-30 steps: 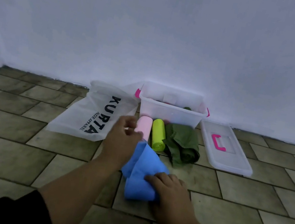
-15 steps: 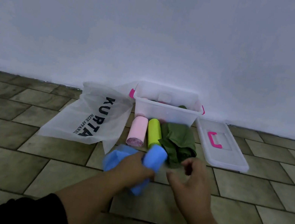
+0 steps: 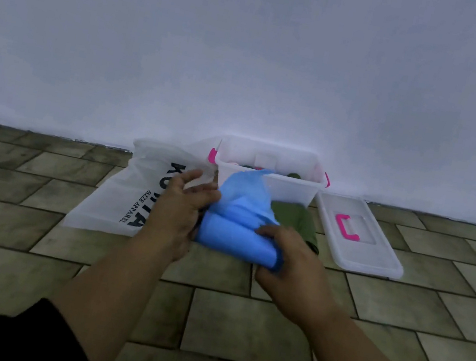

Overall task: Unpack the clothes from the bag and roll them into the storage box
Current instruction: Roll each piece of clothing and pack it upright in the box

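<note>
A blue garment (image 3: 238,228), partly rolled, is held up above the tiled floor between both hands. My left hand (image 3: 175,210) grips its left end and my right hand (image 3: 289,259) grips its right end, with a loose flap rising toward the box. Behind it stands the clear storage box (image 3: 292,190) with pink handles, against the wall, with some clothes inside. A folded green garment (image 3: 296,219) lies on the floor in front of the box. The white plastic bag (image 3: 133,190) printed KURTA lies flat to the left. The pink and yellow rolls are hidden behind the blue garment.
The box's clear lid (image 3: 354,232) with a pink handle lies on the floor to the right of the box. A white wall runs close behind. Tiled floor stretches out on all sides of my arms.
The blue garment has been lifted off the floor. My right hand, which was free half a second ago, now grips its right end, and both hands have moved up and forward.
</note>
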Demonstrator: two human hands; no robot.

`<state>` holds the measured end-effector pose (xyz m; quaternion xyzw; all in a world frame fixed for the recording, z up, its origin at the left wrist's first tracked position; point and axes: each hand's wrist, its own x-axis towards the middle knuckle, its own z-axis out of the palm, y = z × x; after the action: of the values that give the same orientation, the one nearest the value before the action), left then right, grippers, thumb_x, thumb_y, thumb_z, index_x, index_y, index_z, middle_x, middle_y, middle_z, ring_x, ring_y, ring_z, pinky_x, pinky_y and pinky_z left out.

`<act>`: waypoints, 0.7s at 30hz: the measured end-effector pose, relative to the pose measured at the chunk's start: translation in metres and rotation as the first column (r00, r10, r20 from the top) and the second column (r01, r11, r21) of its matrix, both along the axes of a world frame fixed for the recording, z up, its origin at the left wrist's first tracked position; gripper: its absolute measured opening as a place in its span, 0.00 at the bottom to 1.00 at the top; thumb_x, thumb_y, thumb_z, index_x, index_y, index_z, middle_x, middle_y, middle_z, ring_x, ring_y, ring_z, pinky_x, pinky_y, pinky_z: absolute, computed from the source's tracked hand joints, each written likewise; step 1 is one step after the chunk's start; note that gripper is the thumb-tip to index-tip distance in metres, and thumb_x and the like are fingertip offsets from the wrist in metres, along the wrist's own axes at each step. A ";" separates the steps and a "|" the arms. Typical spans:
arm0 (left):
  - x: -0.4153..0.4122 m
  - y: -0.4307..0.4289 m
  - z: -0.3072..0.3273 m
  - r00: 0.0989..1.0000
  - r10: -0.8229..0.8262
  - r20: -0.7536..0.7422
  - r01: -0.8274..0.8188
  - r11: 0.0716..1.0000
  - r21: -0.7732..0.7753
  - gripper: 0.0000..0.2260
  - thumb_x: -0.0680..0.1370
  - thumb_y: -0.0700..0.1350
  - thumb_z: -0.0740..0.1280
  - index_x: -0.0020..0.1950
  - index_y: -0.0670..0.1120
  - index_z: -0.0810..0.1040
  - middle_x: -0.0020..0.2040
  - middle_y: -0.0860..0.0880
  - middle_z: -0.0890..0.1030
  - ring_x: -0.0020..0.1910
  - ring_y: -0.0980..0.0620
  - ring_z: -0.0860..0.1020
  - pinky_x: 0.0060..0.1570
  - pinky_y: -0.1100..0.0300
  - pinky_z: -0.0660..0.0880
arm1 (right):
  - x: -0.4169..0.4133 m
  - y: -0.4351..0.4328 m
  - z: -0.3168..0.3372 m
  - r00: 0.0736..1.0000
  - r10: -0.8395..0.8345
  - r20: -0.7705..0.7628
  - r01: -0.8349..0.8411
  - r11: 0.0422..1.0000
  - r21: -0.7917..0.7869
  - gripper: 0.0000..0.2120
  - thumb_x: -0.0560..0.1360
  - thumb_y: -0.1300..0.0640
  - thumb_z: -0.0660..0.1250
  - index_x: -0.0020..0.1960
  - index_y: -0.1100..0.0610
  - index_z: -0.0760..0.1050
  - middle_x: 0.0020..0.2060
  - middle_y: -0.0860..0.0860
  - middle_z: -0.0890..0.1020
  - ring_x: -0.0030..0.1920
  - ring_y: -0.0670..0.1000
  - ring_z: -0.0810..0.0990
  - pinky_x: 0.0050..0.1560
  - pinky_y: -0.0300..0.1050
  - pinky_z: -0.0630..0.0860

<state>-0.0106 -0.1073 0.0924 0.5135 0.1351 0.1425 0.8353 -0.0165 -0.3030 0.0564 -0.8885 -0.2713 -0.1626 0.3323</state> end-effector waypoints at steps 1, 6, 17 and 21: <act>-0.001 0.003 -0.002 0.996 0.088 0.003 -0.088 0.988 0.124 0.22 0.71 0.35 0.71 0.62 0.48 0.72 0.47 0.50 0.80 0.42 0.54 0.79 0.38 0.62 0.76 | -0.002 -0.001 -0.011 0.999 0.004 -0.034 -0.005 1.000 -0.026 0.25 0.61 0.58 0.71 0.58 0.48 0.75 0.53 0.45 0.79 0.51 0.46 0.77 0.47 0.41 0.74; -0.017 -0.007 -0.017 0.952 -0.296 0.074 0.207 0.803 0.558 0.11 0.74 0.36 0.68 0.49 0.52 0.77 0.35 0.53 0.81 0.36 0.54 0.79 0.44 0.58 0.75 | -0.010 -0.011 -0.057 0.974 0.076 -0.211 -0.110 0.982 -0.151 0.19 0.67 0.53 0.70 0.57 0.46 0.75 0.53 0.42 0.79 0.53 0.45 0.77 0.50 0.37 0.72; 0.005 -0.017 -0.085 0.930 -0.045 -0.364 0.353 -0.157 0.922 0.22 0.79 0.55 0.58 0.70 0.48 0.68 0.71 0.46 0.65 0.67 0.47 0.68 0.62 0.52 0.67 | -0.015 -0.004 -0.059 0.991 -0.071 -0.111 0.014 0.893 -0.449 0.22 0.66 0.45 0.62 0.60 0.42 0.71 0.56 0.45 0.72 0.56 0.52 0.71 0.55 0.49 0.69; 0.005 -0.013 -0.090 0.990 0.118 -0.076 0.078 -0.012 0.997 0.32 0.71 0.57 0.66 0.72 0.52 0.60 0.68 0.47 0.60 0.64 0.44 0.67 0.57 0.49 0.71 | -0.020 0.002 -0.059 0.988 -0.086 -0.128 0.013 0.873 -0.487 0.20 0.68 0.46 0.61 0.59 0.42 0.68 0.56 0.44 0.72 0.56 0.52 0.70 0.54 0.50 0.68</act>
<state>-0.0059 -0.1202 0.0029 0.9611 0.0579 0.1725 0.2076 -0.0368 -0.3014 -0.0021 -0.9595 -0.2557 -0.0328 0.1137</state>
